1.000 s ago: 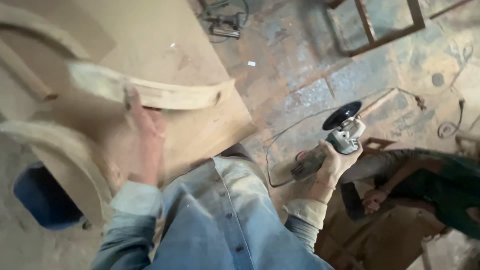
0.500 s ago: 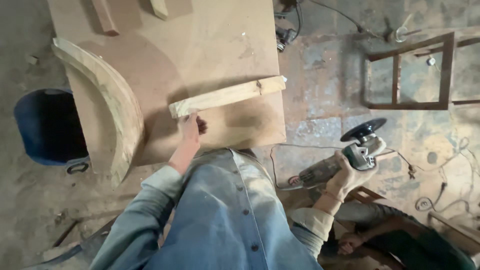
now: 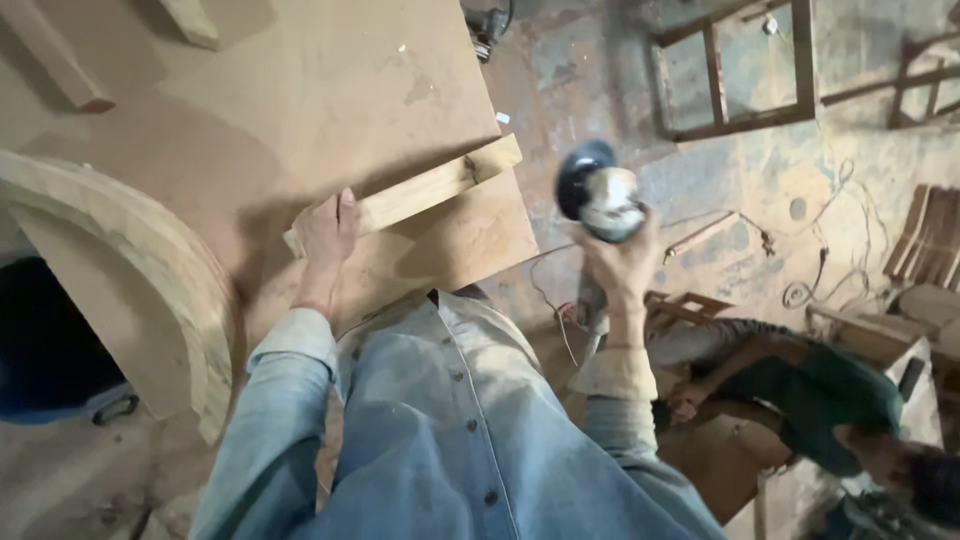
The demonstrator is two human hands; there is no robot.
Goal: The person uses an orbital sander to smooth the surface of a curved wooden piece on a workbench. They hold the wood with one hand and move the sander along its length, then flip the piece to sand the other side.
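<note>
Left hand (image 3: 325,232) reaches toward eleven o'clock, arm nearly straight, fingers curled down (palm hidden). Right hand (image 3: 622,262) is raised at one o'clock, forearm upright, fingers clenched, wrist bent slightly back.
</note>
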